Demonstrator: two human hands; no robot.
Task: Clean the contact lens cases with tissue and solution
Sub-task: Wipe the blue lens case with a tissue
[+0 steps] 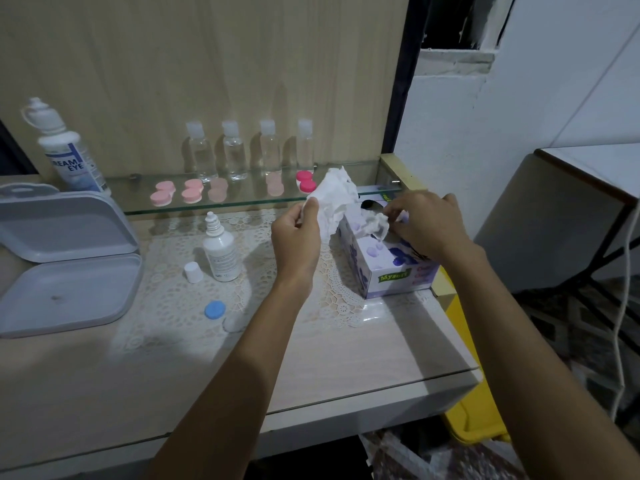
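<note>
My left hand (298, 233) pinches a crumpled white tissue (334, 195) lifted above the purple tissue box (388, 265). My right hand (426, 226) rests on the box top, its fingers pinching the tissue tuft (377, 221) at the slot. A small solution bottle (220, 249) stands uncapped on the lace mat, its white cap (193, 271) beside it. A blue lens case lid (215, 310) lies nearer the front, next to a clear case part (233, 323). Several pink lens cases (192, 195) line the glass shelf.
A large solution bottle (67, 150) stands at the back left, an open grey plastic box (62, 258) below it. Several clear bottles (235, 154) stand along the wooden back panel. The table edge drops off at the right beside a yellow bin (474, 420).
</note>
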